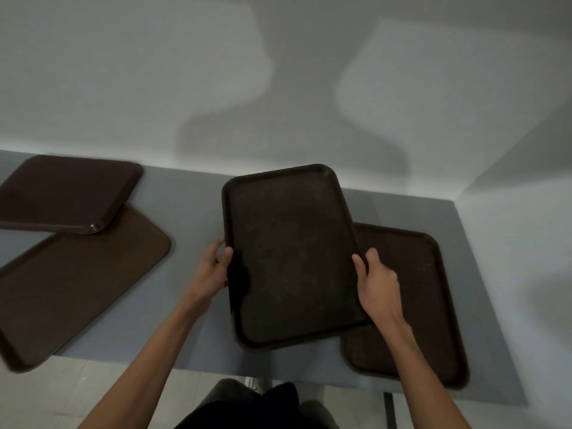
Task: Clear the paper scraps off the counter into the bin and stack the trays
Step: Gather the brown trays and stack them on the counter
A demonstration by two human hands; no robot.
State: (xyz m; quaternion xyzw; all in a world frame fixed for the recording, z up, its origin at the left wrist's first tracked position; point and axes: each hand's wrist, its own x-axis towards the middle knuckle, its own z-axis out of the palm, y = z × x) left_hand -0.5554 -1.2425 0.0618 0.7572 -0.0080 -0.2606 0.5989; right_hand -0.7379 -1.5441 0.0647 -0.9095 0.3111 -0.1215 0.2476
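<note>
I hold a dark brown tray (pixel 291 255) above the grey counter (pixel 192 205), tilted a little. My left hand (pixel 213 270) grips its left long edge and my right hand (pixel 376 283) grips its right long edge. Partly under it, to the right, another brown tray (pixel 414 298) lies flat on the counter. At the left a third tray (pixel 77 289) lies flat and juts over the front edge, and a fourth tray (pixel 65 190) rests upside down, overlapping its far corner. No paper scraps or bin show in view.
White walls (pixel 278 88) close off the back and the right side of the counter. The counter's front edge runs across below the trays, with pale floor tiles (pixel 108 388) beneath.
</note>
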